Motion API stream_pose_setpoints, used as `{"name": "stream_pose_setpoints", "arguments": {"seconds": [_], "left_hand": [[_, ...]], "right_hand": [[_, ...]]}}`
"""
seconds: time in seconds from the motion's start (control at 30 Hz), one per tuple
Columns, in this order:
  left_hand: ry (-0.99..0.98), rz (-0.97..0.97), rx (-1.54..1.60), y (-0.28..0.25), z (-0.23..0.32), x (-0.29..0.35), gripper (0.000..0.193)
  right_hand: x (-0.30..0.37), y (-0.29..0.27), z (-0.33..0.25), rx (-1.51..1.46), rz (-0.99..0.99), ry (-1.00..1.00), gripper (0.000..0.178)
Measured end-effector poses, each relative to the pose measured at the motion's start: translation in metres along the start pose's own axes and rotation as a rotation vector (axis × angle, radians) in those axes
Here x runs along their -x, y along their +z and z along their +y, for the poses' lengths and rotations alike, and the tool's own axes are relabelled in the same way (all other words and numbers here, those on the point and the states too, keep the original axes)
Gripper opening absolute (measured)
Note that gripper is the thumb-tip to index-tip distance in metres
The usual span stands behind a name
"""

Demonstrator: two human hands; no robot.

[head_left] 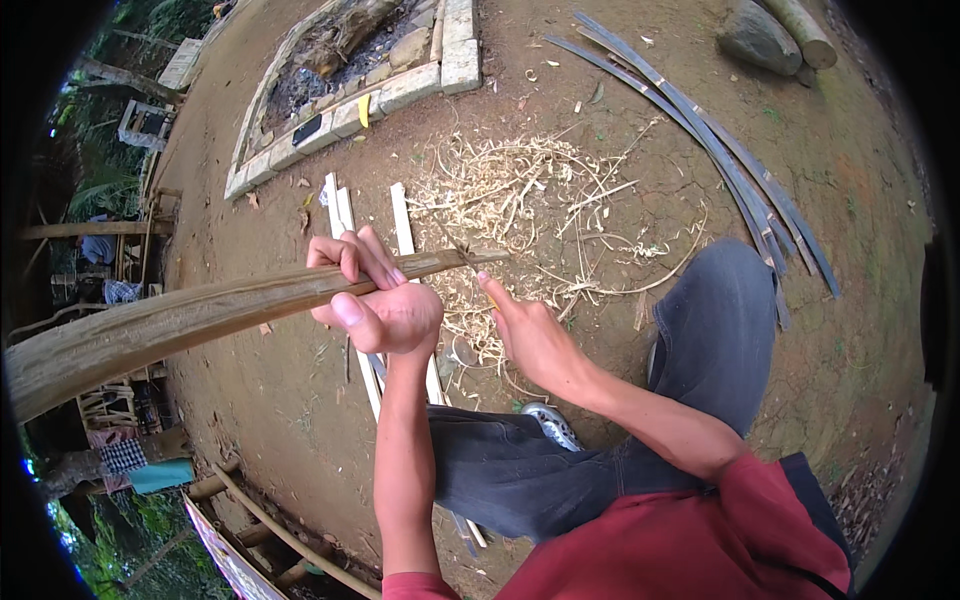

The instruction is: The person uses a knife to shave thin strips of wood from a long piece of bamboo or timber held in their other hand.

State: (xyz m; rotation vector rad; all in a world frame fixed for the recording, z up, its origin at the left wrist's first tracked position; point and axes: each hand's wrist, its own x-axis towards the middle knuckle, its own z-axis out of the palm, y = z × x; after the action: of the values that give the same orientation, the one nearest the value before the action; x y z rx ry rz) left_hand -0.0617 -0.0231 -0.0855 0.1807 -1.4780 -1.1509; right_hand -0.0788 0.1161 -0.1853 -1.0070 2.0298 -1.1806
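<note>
A long brown split-wood stave (200, 322) runs from the left edge of the head view to the middle, narrowing toward its right end. My left hand (395, 318) is closed around it, with the fingers curled over the far side and the thumb on the near side. Against the tapered end sits a thin knife blade (457, 241). My right hand (535, 340) is closed on the knife, index finger stretched along it; a bit of yellowish handle shows and the rest is hidden in the fist. Beneath, curly pale shavings (500, 185) lie heaped on the ground.
Pale strips (402, 218) lie beyond my left hand, and long dark strips (715, 140) at the right. A stone-edged fire pit (410, 88) stands ahead, with a black phone (306, 131) on its rim. A boulder (757, 45) and a log (803, 32) lie far right.
</note>
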Motion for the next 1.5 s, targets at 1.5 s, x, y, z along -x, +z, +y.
{"name": "stream_pose_setpoints", "arguments": {"seconds": [1.5], "left_hand": [[0.004,0.016,-0.03,0.009,0.008,-0.001,0.051]], "right_hand": [[0.003,0.028,0.046,0.089,0.006,0.004,0.047]]}}
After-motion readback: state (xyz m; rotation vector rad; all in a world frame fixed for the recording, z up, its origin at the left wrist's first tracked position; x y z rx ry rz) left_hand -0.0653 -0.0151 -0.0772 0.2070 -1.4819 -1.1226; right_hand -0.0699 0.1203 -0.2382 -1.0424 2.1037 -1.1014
